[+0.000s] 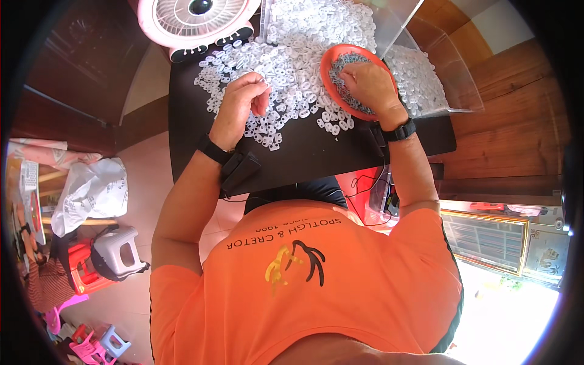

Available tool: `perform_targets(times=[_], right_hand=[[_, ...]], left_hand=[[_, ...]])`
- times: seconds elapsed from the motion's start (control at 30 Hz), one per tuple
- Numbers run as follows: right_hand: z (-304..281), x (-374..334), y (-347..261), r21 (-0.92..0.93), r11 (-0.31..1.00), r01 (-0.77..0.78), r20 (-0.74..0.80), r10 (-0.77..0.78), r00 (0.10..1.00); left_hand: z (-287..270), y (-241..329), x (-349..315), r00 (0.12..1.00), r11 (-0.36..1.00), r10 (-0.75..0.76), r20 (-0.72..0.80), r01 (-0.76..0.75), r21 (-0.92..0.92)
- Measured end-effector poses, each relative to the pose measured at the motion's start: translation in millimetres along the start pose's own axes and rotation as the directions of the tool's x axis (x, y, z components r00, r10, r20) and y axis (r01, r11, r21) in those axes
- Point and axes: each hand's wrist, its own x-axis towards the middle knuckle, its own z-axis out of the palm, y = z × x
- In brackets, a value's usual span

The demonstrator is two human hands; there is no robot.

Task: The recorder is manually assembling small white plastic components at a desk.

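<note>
My left hand (246, 100) is raised over the table's near left part, its thumb and forefinger pinched on what looks like a small white plastic piece. Around and beyond it spreads a heap of white plastic pieces (277, 73), flat and rounded, with holes in them. To the right, my right hand (370, 85) reaches into an orange bowl (326, 76) of small grey screw-like parts (356, 104). Its fingers are bent together among those parts, and whatever they grip is hidden.
A pink-and-white fan (198, 21) stands at the table's far left. Clear plastic bins (420, 82) full of white pieces are behind and right of the bowl. The dark table (292, 152) ends just before my body. Plastic stools (118, 252) stand on the floor at left.
</note>
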Motion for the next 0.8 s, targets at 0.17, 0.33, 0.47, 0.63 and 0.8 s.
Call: perform_targets(times=[0.17, 0.33, 0.47, 0.63, 0.8], right_hand=[[-7, -1, -8, -0.027, 0.988, 0.151, -0.219, -0.154, 0.963], [-25, 8, -71, 0.241, 0.889, 0.389, -0.283, -0.319, 0.904], [-18, 20, -100, 0.409, 0.791, 0.455, -0.214, -0.402, 0.89], [-6, 22, -99, 0.63, 0.676, 0.383, -0.204, -0.332, 0.921], [3, 20, -96, 0.879, 0.465, 0.104, -0.04, -0.145, 0.989]], left_hand=[[3, 1, 0, 1.0, 0.998, 0.009, 0.0, -0.009, 0.06], [7, 6, -5, 0.99, 0.993, 0.117, 0.081, -0.118, 0.008], [7, 3, -3, 0.988, 0.989, 0.137, 0.072, -0.132, -0.072], [5, -1, 0, 0.988, 0.984, 0.153, -0.023, -0.155, -0.087], [4, 3, -1, 0.989, 0.99, 0.139, -0.058, -0.141, -0.021]])
